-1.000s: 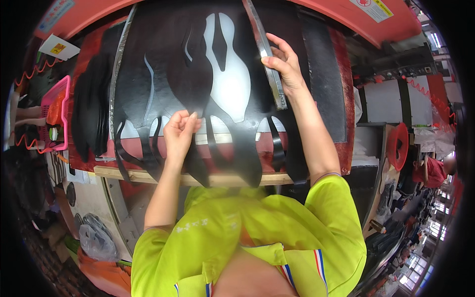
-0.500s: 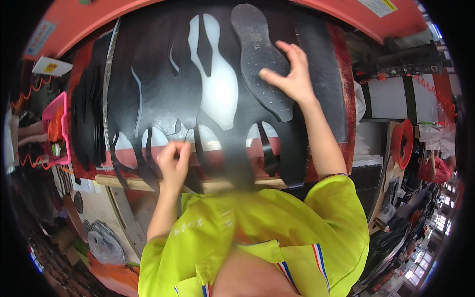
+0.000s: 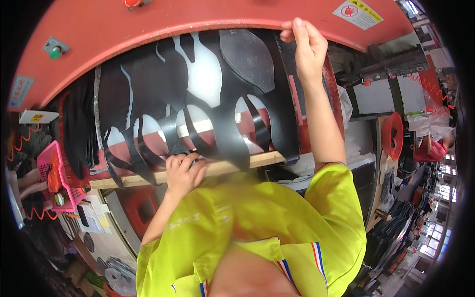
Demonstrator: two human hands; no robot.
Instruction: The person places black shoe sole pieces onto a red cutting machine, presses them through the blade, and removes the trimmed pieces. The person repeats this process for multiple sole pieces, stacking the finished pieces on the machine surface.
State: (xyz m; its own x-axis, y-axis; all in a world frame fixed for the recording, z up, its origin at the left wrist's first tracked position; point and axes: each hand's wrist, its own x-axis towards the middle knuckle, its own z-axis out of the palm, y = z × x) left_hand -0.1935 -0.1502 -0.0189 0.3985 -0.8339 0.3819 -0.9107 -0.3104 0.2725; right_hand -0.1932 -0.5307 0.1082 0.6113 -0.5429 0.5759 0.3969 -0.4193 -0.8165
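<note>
A black sheet [image 3: 153, 89] with several shoe-sole-shaped openings lies on the work surface. Through one opening shows a white sole-shaped area [image 3: 204, 72]. A dark grey sole-shaped plate [image 3: 247, 62] with small dots rests on the sheet's right part, its far end hidden under the red machine beam [image 3: 198, 17]. My left hand [image 3: 184, 173] is at the near edge, fingers apart and laid over the wooden strip [image 3: 222, 167] beside the sheet's dangling strips. Raised at the beam's lower edge, my right hand [image 3: 308, 47] has loosely closed fingers with nothing visible in them; whether it touches the beam I cannot tell.
On the beam are a green button [image 3: 55, 51], a red button [image 3: 132, 3] and a warning label [image 3: 357, 14]. Black strips [image 3: 81, 128] hang at the left, near a pink basket [image 3: 62, 180]. A red bowl [image 3: 392, 136] and another person in red [image 3: 428, 148] are at the right.
My right hand has lifted off the sole-shaped plate and moved up to the beam. My left hand has come down onto the wooden strip. More of the beam shows, covering the plate's far end.
</note>
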